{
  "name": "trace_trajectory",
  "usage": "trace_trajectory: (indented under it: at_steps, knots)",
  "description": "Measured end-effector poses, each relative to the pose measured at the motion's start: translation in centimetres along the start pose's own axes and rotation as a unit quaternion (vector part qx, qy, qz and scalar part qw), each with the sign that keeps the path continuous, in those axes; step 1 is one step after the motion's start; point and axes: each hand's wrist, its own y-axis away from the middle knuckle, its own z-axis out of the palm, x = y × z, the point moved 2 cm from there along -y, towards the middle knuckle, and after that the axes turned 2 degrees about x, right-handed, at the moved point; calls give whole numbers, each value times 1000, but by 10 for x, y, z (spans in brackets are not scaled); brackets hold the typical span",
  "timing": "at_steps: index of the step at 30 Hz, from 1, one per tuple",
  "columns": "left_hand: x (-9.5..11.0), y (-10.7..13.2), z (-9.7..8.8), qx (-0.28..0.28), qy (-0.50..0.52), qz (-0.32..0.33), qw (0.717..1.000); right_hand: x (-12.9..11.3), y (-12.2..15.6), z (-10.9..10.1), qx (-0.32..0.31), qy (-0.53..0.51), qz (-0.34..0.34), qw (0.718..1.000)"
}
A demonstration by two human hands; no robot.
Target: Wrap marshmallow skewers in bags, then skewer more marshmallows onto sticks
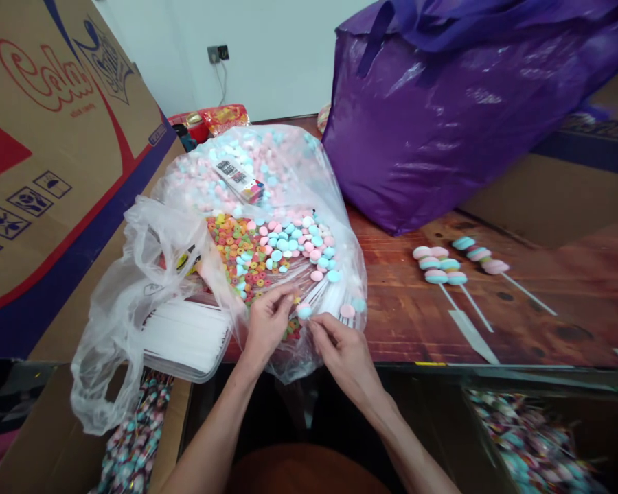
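My left hand (268, 321) is closed in a pinch at the front of an opened clear plastic bag (358, 274). A small yellow piece shows at its fingertips, too small to make out. Opposite it, my right hand (346, 348) pinches at a pink and blue marshmallow (303, 311); any stick under it is hidden by the fingers. Just beyond the hands lie colourful ring candies (242, 240), loose pink and blue marshmallows (288, 240) and a bundle of white sticks (332, 298). Several finished marshmallow skewers (436, 264) rest on the table to the right.
A tub of white sticks (185, 336) stands at left beside a crumpled plastic bag (106, 350). Cardboard boxes (56, 171) and a purple bag (417, 116) flank the wooden table (391, 336). Wrapped sweets (535, 439) fill boxes below the table edge. A card pack (239, 180) lies on the marshmallow bag.
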Motion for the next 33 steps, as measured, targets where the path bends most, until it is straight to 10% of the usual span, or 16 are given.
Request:
trace_trajectory:
  at_steps: [6,14,21,29,33]
  knots:
    - [10,4,0,31,188,-161,968,-9,3,5,13,10,-49,999]
    - [20,8,19,-62,154,-204,965,-6,3,0,111,20,-66,991]
    - [34,-27,43,-121,-33,6,992,5,-3,-44,225,-27,-8,974]
    - [27,-1,87,-244,-378,159,879,30,6,-52,245,-68,21,967]
    - [26,2,93,-242,-373,152,883,32,8,-53,255,-79,25,963]
